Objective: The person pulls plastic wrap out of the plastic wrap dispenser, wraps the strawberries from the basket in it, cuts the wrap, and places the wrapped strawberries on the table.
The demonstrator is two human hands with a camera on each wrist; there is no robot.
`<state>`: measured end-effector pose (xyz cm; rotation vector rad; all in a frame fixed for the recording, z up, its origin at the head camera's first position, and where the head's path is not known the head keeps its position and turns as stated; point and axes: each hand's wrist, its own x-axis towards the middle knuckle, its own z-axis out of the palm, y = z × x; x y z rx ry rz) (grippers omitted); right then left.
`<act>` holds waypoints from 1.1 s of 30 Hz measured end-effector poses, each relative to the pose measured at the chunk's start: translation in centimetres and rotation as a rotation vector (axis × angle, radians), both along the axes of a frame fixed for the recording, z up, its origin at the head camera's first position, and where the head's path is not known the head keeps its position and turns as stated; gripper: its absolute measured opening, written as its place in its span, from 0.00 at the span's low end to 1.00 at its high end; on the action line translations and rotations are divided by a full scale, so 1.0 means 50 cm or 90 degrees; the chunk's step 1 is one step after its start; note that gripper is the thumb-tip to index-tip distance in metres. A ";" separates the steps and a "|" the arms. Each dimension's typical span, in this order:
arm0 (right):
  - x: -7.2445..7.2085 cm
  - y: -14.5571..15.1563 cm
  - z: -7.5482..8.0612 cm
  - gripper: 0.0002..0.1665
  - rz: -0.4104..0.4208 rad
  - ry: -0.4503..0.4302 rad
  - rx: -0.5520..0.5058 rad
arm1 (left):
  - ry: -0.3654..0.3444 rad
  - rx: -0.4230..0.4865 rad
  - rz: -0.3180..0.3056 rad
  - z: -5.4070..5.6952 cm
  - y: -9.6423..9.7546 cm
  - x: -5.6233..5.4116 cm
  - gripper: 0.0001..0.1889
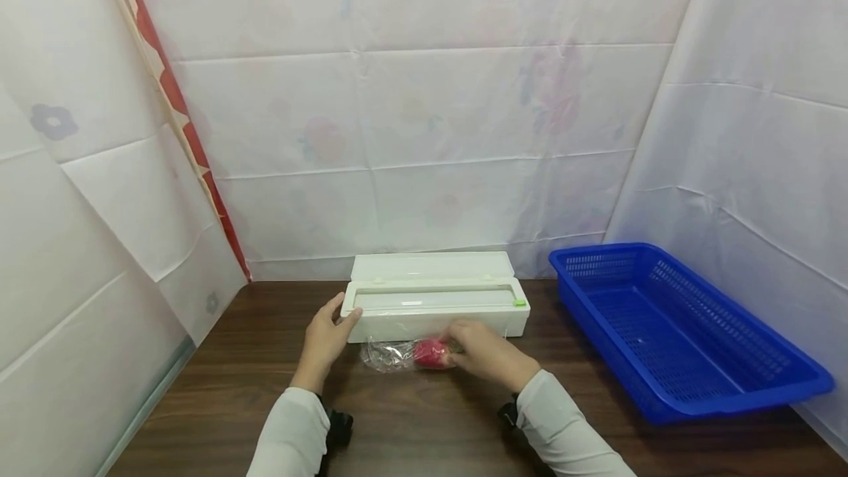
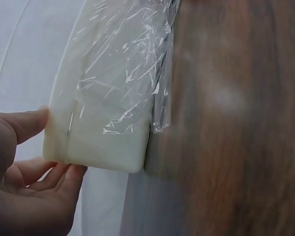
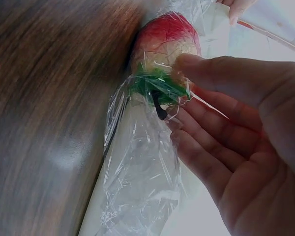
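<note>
A white cling film dispenser stands on the table with its lid tipped back. My left hand holds its left end, thumb on the front edge and fingers round the corner in the left wrist view. In front of the box, my right hand pinches a red and cream fruit with green leaves and a dark stem. Clear cling film covers the fruit and trails off past both its ends. In the left wrist view, crinkled film hangs down over the box's front.
A blue plastic basket with perforated sides sits to the right on the dark wood table. White patterned cloth hangs behind and on both sides. At the dispenser's right end is a small green piece.
</note>
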<state>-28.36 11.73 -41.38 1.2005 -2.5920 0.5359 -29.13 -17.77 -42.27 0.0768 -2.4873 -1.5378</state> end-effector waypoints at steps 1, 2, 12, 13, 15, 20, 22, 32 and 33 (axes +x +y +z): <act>-0.001 0.001 0.000 0.11 -0.003 -0.002 0.001 | -0.001 0.013 -0.005 0.000 -0.001 -0.001 0.35; -0.002 0.001 -0.001 0.11 -0.005 -0.004 0.001 | -0.001 0.023 -0.008 0.000 -0.002 -0.002 0.36; -0.003 0.004 0.002 0.11 0.001 -0.023 0.000 | -0.006 0.077 -0.035 -0.002 -0.011 -0.004 0.36; -0.003 0.005 0.003 0.12 0.000 -0.029 0.001 | -0.007 0.079 -0.037 -0.001 -0.011 -0.004 0.36; -0.003 0.005 0.005 0.13 0.001 -0.039 0.001 | -0.010 0.084 -0.040 -0.001 -0.012 -0.003 0.36; -0.001 0.006 0.015 0.16 0.004 -0.058 0.002 | -0.012 0.089 -0.045 0.000 -0.013 -0.001 0.37; -0.001 0.009 0.020 0.15 0.002 -0.063 -0.007 | -0.012 0.086 -0.045 0.001 -0.013 0.000 0.37; -0.023 0.065 0.050 0.09 -0.079 0.085 -0.159 | -0.012 0.070 -0.032 -0.005 -0.014 -0.005 0.36; -0.027 0.073 0.052 0.09 -0.099 0.095 -0.174 | -0.012 0.069 -0.032 -0.005 -0.014 -0.006 0.36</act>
